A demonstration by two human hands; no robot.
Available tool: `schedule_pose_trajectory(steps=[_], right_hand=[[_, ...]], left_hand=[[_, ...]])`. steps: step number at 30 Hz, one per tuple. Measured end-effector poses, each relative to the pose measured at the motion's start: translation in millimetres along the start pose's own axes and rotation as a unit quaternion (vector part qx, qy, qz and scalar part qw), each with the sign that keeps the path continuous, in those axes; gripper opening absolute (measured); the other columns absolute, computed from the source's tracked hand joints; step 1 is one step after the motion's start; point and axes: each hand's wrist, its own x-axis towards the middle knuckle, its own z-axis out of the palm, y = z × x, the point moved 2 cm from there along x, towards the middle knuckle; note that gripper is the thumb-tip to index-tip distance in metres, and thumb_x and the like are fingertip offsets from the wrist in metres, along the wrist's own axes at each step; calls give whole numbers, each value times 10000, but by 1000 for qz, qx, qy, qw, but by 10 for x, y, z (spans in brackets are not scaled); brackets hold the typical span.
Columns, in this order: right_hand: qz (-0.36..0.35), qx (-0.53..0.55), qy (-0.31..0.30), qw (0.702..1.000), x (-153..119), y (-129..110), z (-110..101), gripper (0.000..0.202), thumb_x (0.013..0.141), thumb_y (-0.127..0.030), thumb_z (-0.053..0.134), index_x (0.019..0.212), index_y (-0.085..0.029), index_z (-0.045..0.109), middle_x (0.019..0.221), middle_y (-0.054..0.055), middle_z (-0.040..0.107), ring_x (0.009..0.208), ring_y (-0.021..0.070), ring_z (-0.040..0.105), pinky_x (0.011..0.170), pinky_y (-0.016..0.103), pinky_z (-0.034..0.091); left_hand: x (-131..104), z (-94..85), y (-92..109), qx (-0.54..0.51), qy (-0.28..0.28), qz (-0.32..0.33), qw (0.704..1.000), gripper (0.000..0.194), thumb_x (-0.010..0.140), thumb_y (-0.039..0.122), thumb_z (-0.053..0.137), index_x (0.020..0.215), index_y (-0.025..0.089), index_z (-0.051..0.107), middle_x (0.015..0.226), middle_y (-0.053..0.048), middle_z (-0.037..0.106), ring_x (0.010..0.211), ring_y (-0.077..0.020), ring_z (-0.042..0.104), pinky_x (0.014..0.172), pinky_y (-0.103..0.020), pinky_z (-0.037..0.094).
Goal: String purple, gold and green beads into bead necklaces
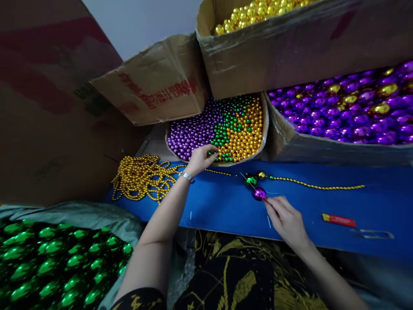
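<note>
My left hand point(203, 158) reaches over the near edge of a box of small beads point(247, 140), thumb and fingertips pinched together among green ones. Whether a bead is caught between them I cannot make out. In my right hand point(287, 218), thumb and forefinger grip a thin needle. A large shiny purple ball point(259, 194) sits on it, close to the fingertips, and the needle's tip passes in front of a green ball point(251, 181). Beside these lies a smaller gold ball point(261, 174), followed by a string of small gold beads point(309, 184) stretching right.
A heap of gold bead strings point(138, 176) lies left on the blue tabletop point(222, 211). A red-and-yellow cutter point(338, 220) lies at right. Boxes of purple balls point(348, 112) and gold balls point(258, 13) stand behind. A bag of green balls point(54, 262) is at lower left.
</note>
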Motion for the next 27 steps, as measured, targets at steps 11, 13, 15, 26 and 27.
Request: schedule_pose_trajectory(steps=[11, 13, 15, 26, 27], right_hand=[[22, -4, -33, 999, -36, -7, -38, 203, 971, -223, 487, 1019, -175, 678, 890, 50, 663, 763, 129, 647, 697, 240, 525], [23, -4, -37, 999, -44, -17, -16, 199, 972, -222, 488, 1016, -171, 675, 895, 51, 659, 764, 126, 644, 699, 236, 521], [21, 3, -38, 999, -52, -32, 9, 199, 973, -218, 486, 1019, -166, 673, 902, 53, 657, 766, 124, 643, 691, 232, 516], [100, 288, -209, 929, -98, -312, 153, 222, 983, -291, 474, 975, -184, 668, 878, 40, 615, 701, 104, 621, 649, 230, 504], [132, 334, -229, 905, -75, -333, 120, 223, 979, -311, 486, 972, -187, 672, 860, 27, 604, 652, 89, 613, 623, 221, 502]], left_hand=[[-36, -1, 22, -2, 41, -1, 999, 215, 845, 232, 560, 1013, 194, 688, 957, -59, 718, 819, -152, 635, 762, -292, 503], [-40, 16, 0, -12, 46, -5, 999, 214, 843, 228, 563, 1012, 193, 688, 965, -65, 709, 790, -142, 631, 755, -290, 510], [-44, 29, -34, -39, 52, -13, 998, 219, 840, 228, 569, 1020, 184, 685, 988, -72, 701, 749, -125, 629, 733, -276, 517], [18, 74, -158, -42, 71, 22, 996, 219, 859, 216, 568, 1018, 164, 709, 919, -69, 692, 780, -151, 630, 728, -286, 505], [27, 82, -159, -40, 67, 24, 997, 221, 851, 208, 578, 1026, 164, 706, 920, -68, 695, 779, -150, 628, 728, -284, 504]])
